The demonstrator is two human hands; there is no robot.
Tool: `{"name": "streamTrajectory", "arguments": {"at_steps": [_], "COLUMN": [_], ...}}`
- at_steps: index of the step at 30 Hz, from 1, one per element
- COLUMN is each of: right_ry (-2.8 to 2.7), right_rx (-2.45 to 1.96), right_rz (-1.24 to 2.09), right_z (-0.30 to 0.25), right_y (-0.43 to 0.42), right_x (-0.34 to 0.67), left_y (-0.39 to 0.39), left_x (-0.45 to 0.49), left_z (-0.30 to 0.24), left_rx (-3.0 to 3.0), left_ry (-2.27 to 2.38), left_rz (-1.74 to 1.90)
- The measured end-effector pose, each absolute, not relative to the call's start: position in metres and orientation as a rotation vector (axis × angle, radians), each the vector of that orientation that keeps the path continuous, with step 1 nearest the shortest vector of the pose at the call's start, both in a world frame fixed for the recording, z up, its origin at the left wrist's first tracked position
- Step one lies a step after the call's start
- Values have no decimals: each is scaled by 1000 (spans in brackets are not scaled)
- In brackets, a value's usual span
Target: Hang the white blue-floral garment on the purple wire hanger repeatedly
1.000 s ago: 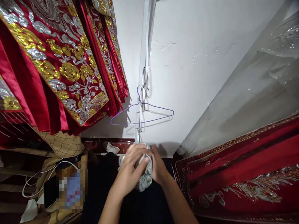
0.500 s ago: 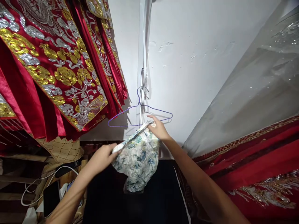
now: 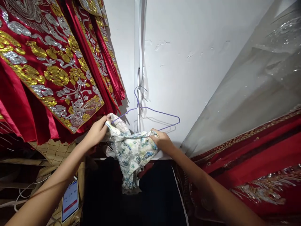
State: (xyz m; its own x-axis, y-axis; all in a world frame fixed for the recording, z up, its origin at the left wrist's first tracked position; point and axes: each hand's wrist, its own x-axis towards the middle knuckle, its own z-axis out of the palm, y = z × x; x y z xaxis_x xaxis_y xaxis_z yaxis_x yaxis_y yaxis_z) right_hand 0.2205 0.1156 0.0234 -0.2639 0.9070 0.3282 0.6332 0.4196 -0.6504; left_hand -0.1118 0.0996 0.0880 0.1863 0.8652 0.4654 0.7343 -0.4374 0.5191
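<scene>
A white garment (image 3: pixel 134 153) with a blue and green floral print hangs between my two hands, bunched towards its lower end. My left hand (image 3: pixel 100 128) pinches its upper left part, at the left end of a purple wire hanger (image 3: pixel 162 112); the cloth there covers that end. My right hand (image 3: pixel 161 139) grips the garment's upper right edge, just below the hanger's bottom bar. The hanger's right end is bare. Its hook hangs from a white strip (image 3: pixel 139 75) on the wall.
Red garments with gold and silver embroidery (image 3: pixel 58 75) hang at the left. A clear plastic cover (image 3: pixel 240 94) over a red garment (image 3: pixel 258 172) slopes along the right. A lit phone (image 3: pixel 70 201) lies at the lower left near a white cable (image 3: pixel 18 196).
My left hand has risen with the garment to the hanger's left end, and cloth now covers that end. My right hand has shifted slightly down and right, still holding the cloth.
</scene>
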Motion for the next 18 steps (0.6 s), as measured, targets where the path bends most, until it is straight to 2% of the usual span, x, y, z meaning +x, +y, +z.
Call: {"name": "streamTrajectory", "arguments": {"at_steps": [6, 11, 13, 15, 18], "right_ry": [-2013, -1557, -1577, -1716, -1763], "right_rx": [-1212, -1400, -1429, -1366, -1160], "right_rz": [641, 291, 265, 453, 941], "right_z": [39, 65, 80, 97, 116], "right_y": [79, 88, 102, 115, 124], "right_x": [223, 285, 311, 326, 321], "left_y": [117, 119, 117, 117, 122], "left_x": [-79, -90, -92, -94, -98], "left_z": [108, 107, 110, 114, 115], "left_rx": [2401, 2514, 2588, 2582, 2315], "left_ry": [1384, 1442, 1407, 1398, 1421], "left_rz": [1035, 930, 876, 943, 1258]}}
